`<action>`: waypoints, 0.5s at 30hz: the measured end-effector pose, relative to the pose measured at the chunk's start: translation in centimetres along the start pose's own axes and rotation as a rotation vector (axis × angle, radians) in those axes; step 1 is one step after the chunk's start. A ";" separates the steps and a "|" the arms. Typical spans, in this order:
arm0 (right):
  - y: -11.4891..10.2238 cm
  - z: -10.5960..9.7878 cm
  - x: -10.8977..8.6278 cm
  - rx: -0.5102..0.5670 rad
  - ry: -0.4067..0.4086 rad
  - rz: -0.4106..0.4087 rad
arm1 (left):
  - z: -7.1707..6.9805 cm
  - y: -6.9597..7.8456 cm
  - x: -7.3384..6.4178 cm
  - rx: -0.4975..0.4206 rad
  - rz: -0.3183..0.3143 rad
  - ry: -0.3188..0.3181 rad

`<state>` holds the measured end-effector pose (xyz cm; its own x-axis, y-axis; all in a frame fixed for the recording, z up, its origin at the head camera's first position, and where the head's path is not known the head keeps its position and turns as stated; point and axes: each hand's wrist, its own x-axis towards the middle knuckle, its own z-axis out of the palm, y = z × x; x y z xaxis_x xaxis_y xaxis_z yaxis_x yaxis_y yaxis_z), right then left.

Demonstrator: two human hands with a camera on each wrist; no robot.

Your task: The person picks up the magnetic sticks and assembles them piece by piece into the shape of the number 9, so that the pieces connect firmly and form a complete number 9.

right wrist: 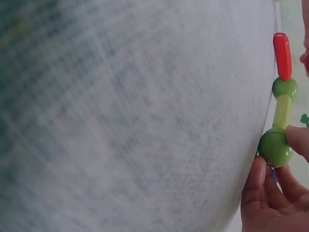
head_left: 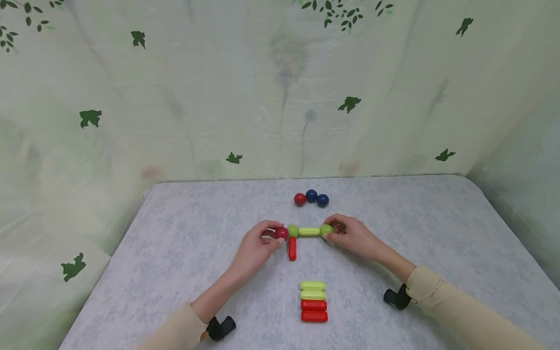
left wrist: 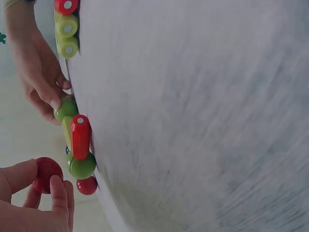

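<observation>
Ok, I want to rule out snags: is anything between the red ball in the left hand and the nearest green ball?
Nothing visible: the left wrist view shows an open gap between the red ball in the left hand and that green ball. The red stick extends from that green ball's near side, outside the gap.

Room around 4 rods (head_left: 313, 303), 3 balls (head_left: 311, 196) beyond

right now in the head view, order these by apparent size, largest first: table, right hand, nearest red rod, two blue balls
1. Table
2. Right hand
3. Nearest red rod
4. Two blue balls: look alike, so not ranked apart
</observation>
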<state>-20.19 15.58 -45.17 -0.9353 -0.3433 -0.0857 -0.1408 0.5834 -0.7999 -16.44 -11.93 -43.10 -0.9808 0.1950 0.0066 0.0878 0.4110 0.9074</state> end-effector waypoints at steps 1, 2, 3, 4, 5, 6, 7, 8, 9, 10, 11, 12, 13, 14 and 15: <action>0.0 0.0 0.0 -0.001 0.000 0.002 | 0.0 0.0 -0.4 -0.008 -0.006 -0.013; 0.0 0.0 0.0 -0.003 0.000 0.003 | 0.1 0.0 -0.8 -0.011 -0.017 -0.024; 0.0 0.0 0.0 -0.005 -0.002 0.004 | 0.1 -0.1 -1.1 -0.015 -0.028 -0.037; 0.0 0.0 0.0 -0.005 -0.003 0.005 | 0.2 -0.1 -1.5 -0.016 -0.039 -0.051; 0.0 0.0 0.0 -0.008 -0.004 0.005 | 0.2 -0.1 -1.8 -0.009 -0.049 -0.063; -0.1 0.0 0.0 -0.011 -0.005 0.005 | 0.3 -0.2 -2.1 -0.009 -0.059 -0.076; -0.1 0.0 0.0 -0.014 -0.005 0.006 | 0.4 -0.2 -2.3 -0.007 -0.066 -0.085; -0.1 0.0 0.0 -0.017 -0.006 0.007 | 0.5 -0.3 -2.6 -0.004 -0.075 -0.093; -0.1 -0.1 0.0 -0.019 -0.005 0.009 | 0.6 -0.4 -2.8 0.000 -0.078 -0.101; -0.1 -0.1 0.1 -0.024 -0.005 0.010 | 0.8 -0.4 -2.9 0.006 -0.085 -0.108; -0.2 -0.1 0.1 -0.028 -0.005 0.009 | 0.9 -0.5 -3.0 0.008 -0.089 -0.115; -0.2 -0.1 0.1 -0.032 -0.005 0.011 | 1.0 -0.7 -3.0 0.010 -0.090 -0.121; -0.3 -0.1 0.1 -0.041 -0.006 0.011 | 1.2 -0.8 -3.1 0.012 -0.093 -0.126; -0.4 -0.2 0.0 -0.053 -0.005 0.011 | 1.3 -0.9 -3.1 0.011 -0.098 -0.131; -0.5 -0.2 0.0 -0.065 -0.004 0.010 | 1.5 -1.0 -3.1 0.010 -0.104 -0.134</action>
<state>-20.17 15.44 -44.62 -0.9356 -0.3397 -0.0960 -0.1521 0.6333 -0.7588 -13.24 -11.62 -44.62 -0.9526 0.2679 -0.1440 -0.0107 0.4436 0.8961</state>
